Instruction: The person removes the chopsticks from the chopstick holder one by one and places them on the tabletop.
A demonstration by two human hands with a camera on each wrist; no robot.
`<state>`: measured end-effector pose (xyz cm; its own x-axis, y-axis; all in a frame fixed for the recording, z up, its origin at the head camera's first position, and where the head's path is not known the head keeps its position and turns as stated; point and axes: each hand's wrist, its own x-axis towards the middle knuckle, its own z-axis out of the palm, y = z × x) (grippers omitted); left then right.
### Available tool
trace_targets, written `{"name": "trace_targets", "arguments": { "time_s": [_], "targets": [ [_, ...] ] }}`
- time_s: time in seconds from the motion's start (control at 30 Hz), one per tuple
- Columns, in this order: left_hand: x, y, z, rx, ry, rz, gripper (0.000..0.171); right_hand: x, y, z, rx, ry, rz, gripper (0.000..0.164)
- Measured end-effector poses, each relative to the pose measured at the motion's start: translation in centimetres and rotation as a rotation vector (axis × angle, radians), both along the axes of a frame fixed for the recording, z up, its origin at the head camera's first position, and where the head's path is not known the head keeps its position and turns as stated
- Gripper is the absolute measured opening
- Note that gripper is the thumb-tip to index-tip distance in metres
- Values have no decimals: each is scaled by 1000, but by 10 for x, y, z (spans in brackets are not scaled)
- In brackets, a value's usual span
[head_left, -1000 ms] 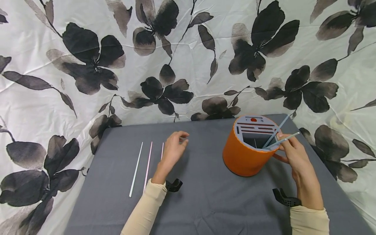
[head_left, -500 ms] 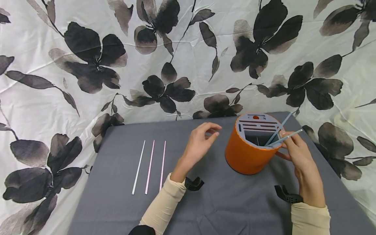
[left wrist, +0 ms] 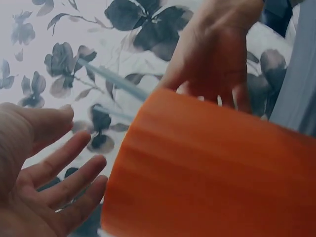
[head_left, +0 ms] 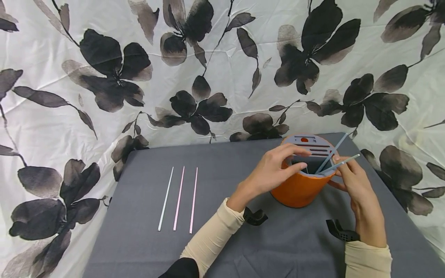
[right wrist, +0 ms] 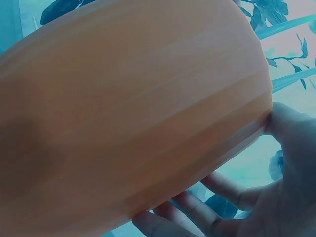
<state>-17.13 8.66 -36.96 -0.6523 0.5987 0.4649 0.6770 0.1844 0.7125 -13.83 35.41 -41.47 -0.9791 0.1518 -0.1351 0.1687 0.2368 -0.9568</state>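
Note:
An orange round desk organizer (head_left: 295, 195) with a grey slotted top stands at the right of the table. My right hand (head_left: 361, 193) grips its right side, thumb up at the rim and fingers against the wall (right wrist: 148, 123). Two thin pale-blue sticks, a steeper one (head_left: 336, 147) and a flatter one (head_left: 349, 160), lean out of the open compartment to the right. My left hand (head_left: 267, 170) reaches over the organizer's near-left rim, thumb and fingers apart, nothing between them. Left wrist view: the left fingers (left wrist: 74, 170) are spread beside the organizer's rim.
On the left of the grey-covered table (head_left: 139, 239) lie three thin sticks side by side: a whitish one (head_left: 166, 199), a pink one (head_left: 179, 199) and another pink one (head_left: 194, 200). A white cloth (head_left: 243, 100) with dark flowers hangs behind.
My left hand has moved right, from beside the pink sticks to over the organizer's top, uncovering the rightmost pink stick. The right hand keeps its grip on the organizer.

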Motion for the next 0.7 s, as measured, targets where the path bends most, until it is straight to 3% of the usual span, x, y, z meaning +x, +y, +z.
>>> {"name": "trace_targets", "arguments": {
  "time_s": [0.17,0.27,0.43,0.7],
  "targets": [
    [-3,18,3,-61,-45,-110,37,1,0,0,18,7,4,18],
    [-3,26,3,-136,-26,-128,38,1,0,0,29,15,9,19],
    [-3,34,2,-289,77,-100,33,2,0,0,28,26,15,18],
    [-3,41,0,-372,151,-43,27,3,0,1,7,34,15,18]
  ]
}}
